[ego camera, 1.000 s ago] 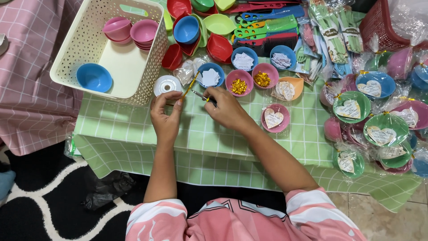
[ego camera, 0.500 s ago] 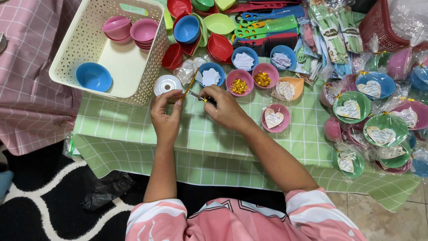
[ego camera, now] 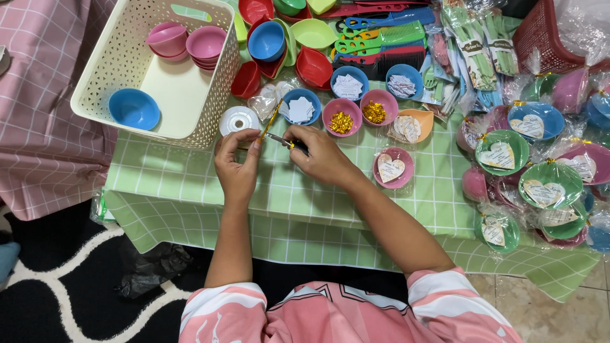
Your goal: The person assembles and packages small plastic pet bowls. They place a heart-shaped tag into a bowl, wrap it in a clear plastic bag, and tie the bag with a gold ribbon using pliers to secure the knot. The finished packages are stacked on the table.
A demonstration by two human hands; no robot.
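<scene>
Seen from above, a person in a pink top works at a low table covered by a green checked cloth point(ego camera: 190, 174). The left hand point(ego camera: 236, 162) is closed, pinching a thin gold strip point(ego camera: 270, 121) that slants up and away over the cloth. The right hand point(ego camera: 321, 155) is closed around a pair of small scissors point(ego camera: 283, 141), whose tip meets the strip just beside the left fingers. Just beyond the hands lie a white tape roll point(ego camera: 239, 120) and a blue bowl of white paper slips point(ego camera: 300, 108). A pink bowl of gold bits point(ego camera: 342, 117) sits beside it. A white basket point(ego camera: 159, 127) with pink and blue bowls stands to the left. Wrapped bowls with heart tags point(ego camera: 502, 151) crowd the right side.
</scene>
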